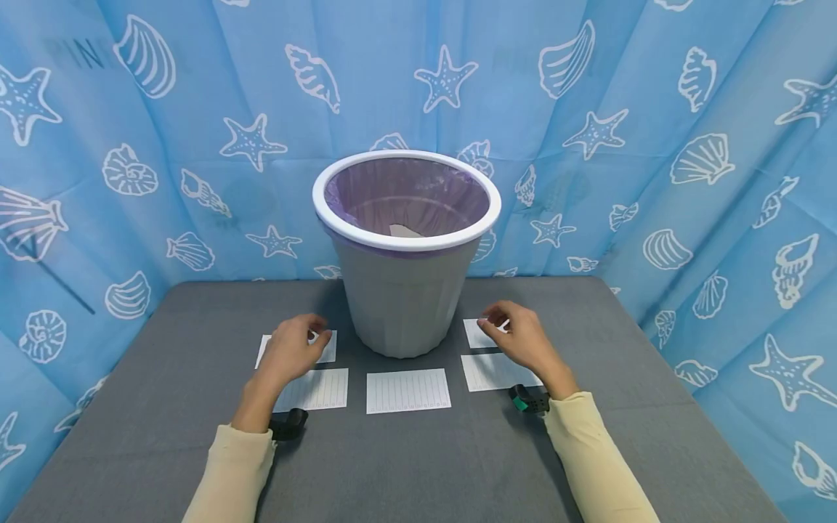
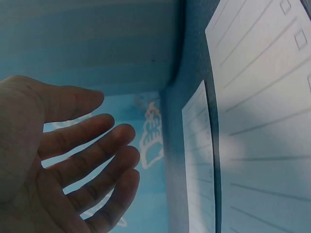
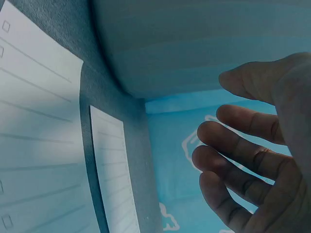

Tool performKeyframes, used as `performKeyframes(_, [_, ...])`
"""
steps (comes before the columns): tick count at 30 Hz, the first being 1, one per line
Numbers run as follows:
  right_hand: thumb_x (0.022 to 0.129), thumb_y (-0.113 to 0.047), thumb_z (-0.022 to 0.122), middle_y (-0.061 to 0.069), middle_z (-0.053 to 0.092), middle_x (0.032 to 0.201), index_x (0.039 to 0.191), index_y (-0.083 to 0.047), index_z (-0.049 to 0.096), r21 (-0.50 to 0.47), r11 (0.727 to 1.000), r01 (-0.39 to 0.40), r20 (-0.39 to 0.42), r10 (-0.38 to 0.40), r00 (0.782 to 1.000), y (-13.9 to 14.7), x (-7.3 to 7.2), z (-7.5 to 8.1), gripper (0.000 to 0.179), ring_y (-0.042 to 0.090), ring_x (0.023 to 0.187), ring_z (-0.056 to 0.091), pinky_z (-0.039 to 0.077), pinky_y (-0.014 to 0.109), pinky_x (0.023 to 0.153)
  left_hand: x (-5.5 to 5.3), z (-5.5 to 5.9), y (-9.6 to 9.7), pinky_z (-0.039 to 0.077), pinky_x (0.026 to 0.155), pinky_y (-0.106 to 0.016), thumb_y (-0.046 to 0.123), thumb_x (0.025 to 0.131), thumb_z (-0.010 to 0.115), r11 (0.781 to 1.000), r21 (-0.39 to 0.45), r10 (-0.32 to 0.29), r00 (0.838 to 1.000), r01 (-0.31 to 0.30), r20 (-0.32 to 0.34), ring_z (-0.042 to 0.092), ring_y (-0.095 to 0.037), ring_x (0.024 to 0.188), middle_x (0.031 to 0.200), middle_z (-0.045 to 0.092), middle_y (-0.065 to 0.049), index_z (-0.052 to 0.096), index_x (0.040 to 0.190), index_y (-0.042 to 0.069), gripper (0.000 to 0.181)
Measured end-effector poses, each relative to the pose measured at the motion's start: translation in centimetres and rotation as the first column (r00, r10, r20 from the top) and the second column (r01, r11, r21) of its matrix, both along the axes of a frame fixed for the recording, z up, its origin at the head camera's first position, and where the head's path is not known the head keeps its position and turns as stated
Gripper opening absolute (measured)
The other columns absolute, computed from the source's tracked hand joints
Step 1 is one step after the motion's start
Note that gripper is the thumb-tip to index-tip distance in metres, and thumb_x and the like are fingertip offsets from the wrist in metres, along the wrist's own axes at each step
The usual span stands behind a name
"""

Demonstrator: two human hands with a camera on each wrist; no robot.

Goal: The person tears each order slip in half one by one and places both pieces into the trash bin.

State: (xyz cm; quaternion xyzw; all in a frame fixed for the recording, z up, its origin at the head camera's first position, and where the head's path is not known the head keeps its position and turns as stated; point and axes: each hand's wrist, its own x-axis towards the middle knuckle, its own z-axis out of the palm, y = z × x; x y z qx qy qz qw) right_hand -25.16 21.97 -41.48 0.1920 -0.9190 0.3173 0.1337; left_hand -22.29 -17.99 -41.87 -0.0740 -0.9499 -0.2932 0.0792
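Observation:
My left hand hovers over the left pair of lined paper sheets, the far left sheet and the near left sheet. In the left wrist view its fingers are loosely bent and hold nothing. My right hand is above the right pair, a far right sheet and a near right sheet. Its fingers are also relaxed, with nothing between them. A middle sheet lies between the hands, in front of a grey trash bin.
The bin has a white rim and a purple liner; a pale piece shows inside. A grey cloth covers the table. Behind and at the sides hangs a blue curtain with shells and starfish.

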Motion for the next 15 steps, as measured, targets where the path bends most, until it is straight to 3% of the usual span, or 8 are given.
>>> performKeyframes(15, [0.095, -0.020, 0.073, 0.008, 0.071, 0.098, 0.111, 0.000, 0.071, -0.050, 0.995, -0.083, 0.063, 0.086, 0.994, -1.8, 0.5, -0.2, 0.025, 0.024, 0.091, 0.066, 0.054, 0.043, 0.078, -0.2, -0.6, 1.8, 0.054, 0.078, -0.047, 0.016, 0.098, 0.066, 0.996, 0.038, -0.087, 0.996, 0.085, 0.033, 0.065, -0.031, 0.098, 0.105, 0.071, -0.012, 0.070, 0.117, -0.001, 0.026])
